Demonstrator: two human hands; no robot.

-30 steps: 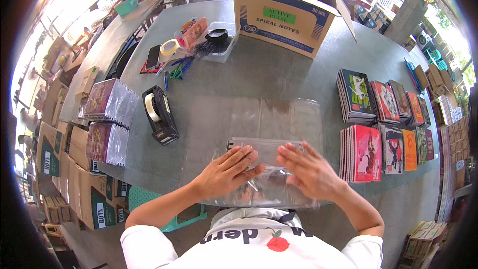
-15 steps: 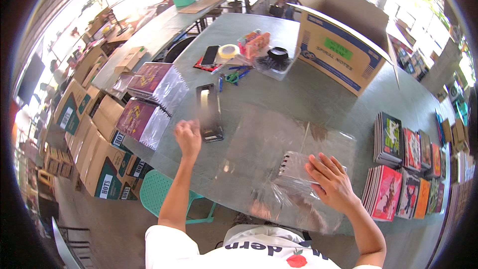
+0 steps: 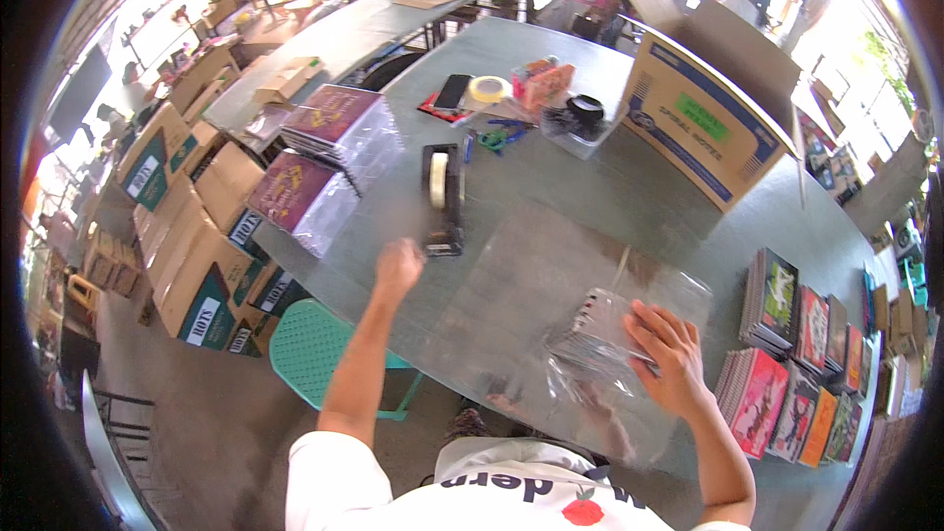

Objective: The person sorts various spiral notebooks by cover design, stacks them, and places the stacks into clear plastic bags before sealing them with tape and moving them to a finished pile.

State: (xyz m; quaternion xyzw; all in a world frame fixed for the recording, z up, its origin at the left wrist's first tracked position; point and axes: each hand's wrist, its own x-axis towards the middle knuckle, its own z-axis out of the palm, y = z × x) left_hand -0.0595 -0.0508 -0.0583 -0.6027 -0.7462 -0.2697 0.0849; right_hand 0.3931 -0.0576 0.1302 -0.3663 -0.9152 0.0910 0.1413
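Observation:
My right hand (image 3: pixel 672 354) lies over the right end of a small stack of spiral notebooks (image 3: pixel 602 326) in clear plastic, its fingers bent around the edge. The stack sits on a wide clear plastic sheet (image 3: pixel 492 285) spread over the grey-green table (image 3: pixel 551 187). Just on the near left side of a black tape dispenser (image 3: pixel 447 221) with a pale tape roll, my left hand (image 3: pixel 400 268) hovers with its fingers drawn together. Blur hides whatever may be between those fingertips.
Plastic-wrapped maroon notebooks (image 3: pixel 295 187) stand at the left edge. Several stacks of colourful notebooks (image 3: pixel 757 393) line the right. Toward the back are an open carton (image 3: pixel 688 123), a plastic tub (image 3: pixel 580 128), a phone (image 3: pixel 453 91) and a yellow tape roll (image 3: pixel 489 89). A green stool (image 3: pixel 310 349) stands below left.
The whole view has shifted, so the table's things appear farther right. My right hand's fingers have bent more around the stack's edge. My left hand stays close to the tape dispenser, slightly nearer to me.

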